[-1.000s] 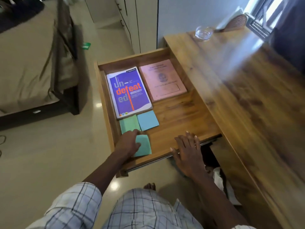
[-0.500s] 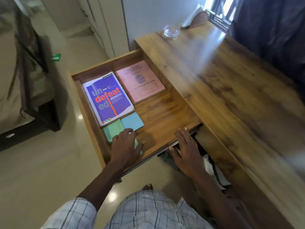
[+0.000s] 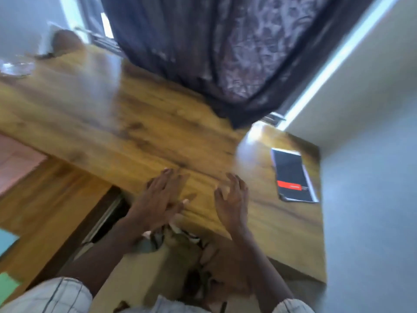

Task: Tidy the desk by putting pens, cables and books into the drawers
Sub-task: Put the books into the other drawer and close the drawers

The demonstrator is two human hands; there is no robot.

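Left to stow: black book (image 3: pixel 293 177) with a red band, flat on the table (image 3: pixel 135 123) by the right wall; no pens or cables in sight. Already in the open drawer (image 3: pixel 56 199) at left: corner of a pink book (image 3: pixel 13 159), teal pad (image 3: pixel 6 241), green pad (image 3: pixel 8 285). Left hand (image 3: pixel 158 195) at the table's front edge, fingers straight; right hand (image 3: pixel 232 197) spread and loose; both grasping nothing. Clear run from right hand to black book; dark curtain (image 3: pixel 225 53) draped onto the table behind; blurred glass (image 3: pixel 15 66) far left.
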